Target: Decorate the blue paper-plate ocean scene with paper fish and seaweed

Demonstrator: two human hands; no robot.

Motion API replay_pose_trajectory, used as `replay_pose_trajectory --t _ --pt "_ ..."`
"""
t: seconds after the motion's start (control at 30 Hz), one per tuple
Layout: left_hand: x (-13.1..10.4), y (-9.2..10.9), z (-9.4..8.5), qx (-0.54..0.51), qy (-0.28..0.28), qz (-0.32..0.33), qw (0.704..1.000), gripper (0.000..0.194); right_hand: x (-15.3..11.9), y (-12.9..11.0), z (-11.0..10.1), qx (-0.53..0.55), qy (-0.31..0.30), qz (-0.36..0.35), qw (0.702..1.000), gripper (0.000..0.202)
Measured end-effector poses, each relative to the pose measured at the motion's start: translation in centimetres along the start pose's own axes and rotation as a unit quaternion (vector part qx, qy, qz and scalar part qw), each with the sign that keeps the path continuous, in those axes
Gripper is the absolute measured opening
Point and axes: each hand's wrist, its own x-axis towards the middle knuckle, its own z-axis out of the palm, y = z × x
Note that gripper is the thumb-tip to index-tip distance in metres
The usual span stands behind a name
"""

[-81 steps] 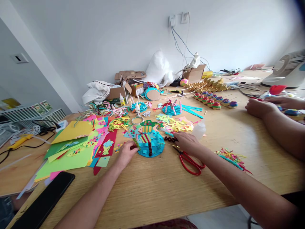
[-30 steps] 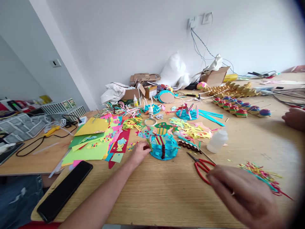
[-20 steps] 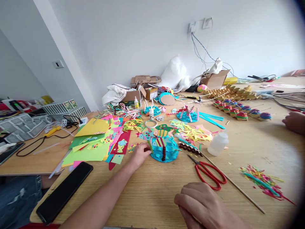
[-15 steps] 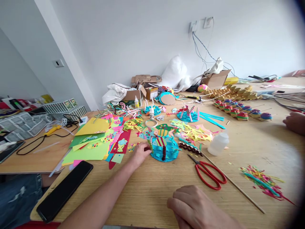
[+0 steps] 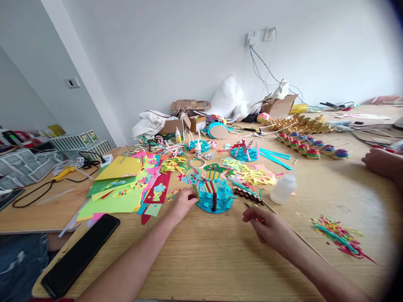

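A round blue craft base [image 5: 224, 204] carries paper fish and coiled stems in front of me. My left hand [image 5: 185, 201] is at its left edge, fingers pinched round a green coiled stem [image 5: 197, 192]. To the right of the base, my right hand [image 5: 262, 224] is curled over the red-handled scissors, which it mostly hides; only the dark tip and a bit of red show. A striped paper fish [image 5: 210, 186] stands above a dark brown coil [image 5: 214, 202]. Brown coiled strips [image 5: 248, 195] lie right of the base.
Coloured paper [image 5: 113, 203] and a black phone [image 5: 82, 253] lie left. A translucent bottle [image 5: 283, 188], a thin stick [image 5: 304, 239] and paper shreds [image 5: 340, 237] are right. Another person's hand [image 5: 380, 161] is at the far right. Glue bottle [image 5: 197, 149] stands behind the base.
My right hand has moved forward and right from the near table edge onto the scissors. My left hand stays at the base. The view has shifted slightly.
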Motion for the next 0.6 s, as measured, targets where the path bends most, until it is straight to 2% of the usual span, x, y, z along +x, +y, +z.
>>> replay_pose_trajectory --t 0.07,0.27,0.37,0.6 --pt "0.0 0.0 0.0 0.002 0.003 -0.002 1.000 0.008 0.8 0.7 -0.5 0.088 0.003 0.041 0.995 0.026" --pt "0.1 -0.1 -0.1 0.006 0.000 -0.001 1.000 0.007 2.1 0.6 -0.9 0.240 -0.018 0.060 0.969 0.048" --pt "0.1 0.0 -0.2 0.010 -0.001 0.001 1.000 0.007 2.4 -0.2 -0.7 0.279 -0.037 0.083 0.956 0.050" --pt "0.2 0.2 -0.3 0.013 -0.005 0.004 1.000 0.006 2.7 -1.1 -0.2 0.309 -0.022 0.070 0.948 0.052"
